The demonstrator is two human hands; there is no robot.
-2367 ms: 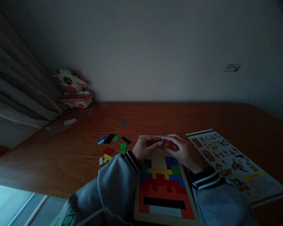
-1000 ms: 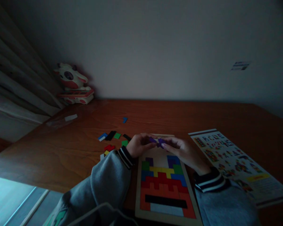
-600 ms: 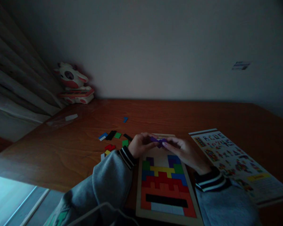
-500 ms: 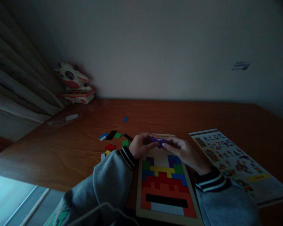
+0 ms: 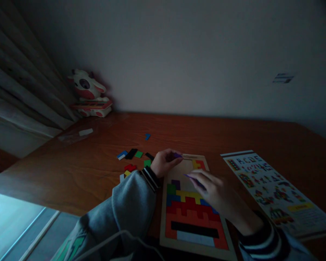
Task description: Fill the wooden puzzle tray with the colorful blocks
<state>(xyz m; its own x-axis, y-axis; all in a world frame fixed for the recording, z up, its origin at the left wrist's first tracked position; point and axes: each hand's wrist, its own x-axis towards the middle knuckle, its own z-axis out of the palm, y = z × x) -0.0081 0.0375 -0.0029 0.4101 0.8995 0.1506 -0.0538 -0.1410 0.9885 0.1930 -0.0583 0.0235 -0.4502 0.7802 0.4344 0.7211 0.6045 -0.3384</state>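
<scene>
In the head view, the only one I have, my hands have just parted. A second ago they met over the top of the board (image 5: pixel 183 168), purple between both sets of fingers; now each keeps its own bit. My left hand (image 5: pixel 164 163) stays by the board's upper left edge, just above the middle of the frame, thumb and fingers pinched on a purple piece (image 5: pixel 177 155). My right hand (image 5: pixel 214 190) has come down and to the right, closed on a second purple piece (image 5: pixel 196 181), its pointed end showing toward the centre of the frame.

That move uncovers a red piece (image 5: pixel 200 164) and a yellow piece (image 5: pixel 195 165) in the board's upper right corner, while my right hand now hides some of the coloured pieces lower along that side. The bare stretch between is in plain sight. As I judge it, the two purples can now be handled separately; both are in my grip, neither laid flat in the board. Whether the left one touches the wood I cannot tell. The printed sheet (image 5: pixel 274 192) lies at lower right.
</scene>
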